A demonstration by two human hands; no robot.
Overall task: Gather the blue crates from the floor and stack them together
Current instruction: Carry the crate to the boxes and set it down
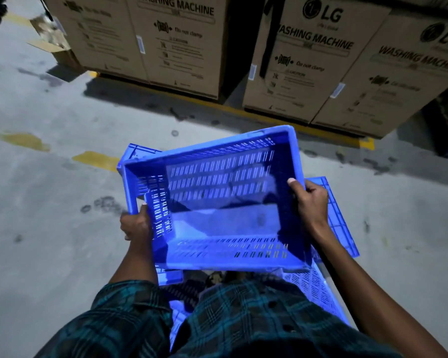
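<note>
Both hands, left hand [136, 224] and right hand [311, 200], clutched the slotted blue plastic crate [217, 200] by its rims (tilted toward seven o'clock); it might have jammed crooked on the blue crates beneath [328, 282].

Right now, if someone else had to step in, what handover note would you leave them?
Left hand grips the left rim of the held crate; right hand grips its right rim, thumb inside. The crate is lifted and tilted, open side up, empty. Other blue crates lie beneath it on the concrete floor at the person's feet. Done: one crate picked up. Left: set it onto the others and square the stack.
</note>
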